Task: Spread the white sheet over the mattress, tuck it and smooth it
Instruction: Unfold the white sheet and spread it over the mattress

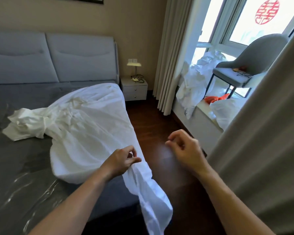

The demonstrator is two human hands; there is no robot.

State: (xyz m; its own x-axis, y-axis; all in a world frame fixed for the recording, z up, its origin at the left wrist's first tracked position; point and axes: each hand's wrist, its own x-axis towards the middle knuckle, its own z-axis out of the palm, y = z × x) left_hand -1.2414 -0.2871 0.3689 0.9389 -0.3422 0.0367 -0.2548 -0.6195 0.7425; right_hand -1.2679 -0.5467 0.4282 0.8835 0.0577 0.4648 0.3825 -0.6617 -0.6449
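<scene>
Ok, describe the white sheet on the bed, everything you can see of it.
The white sheet is thin, creased cloth, cotton by its look, not yet spread. It lies bunched along the window side of the grey mattress, covering the far corner by the nightstand, with a crumpled end trailing left. A loose length hangs over the near edge toward the dark floor. The left hand pinches it at that edge; the right hand is off it.
</scene>
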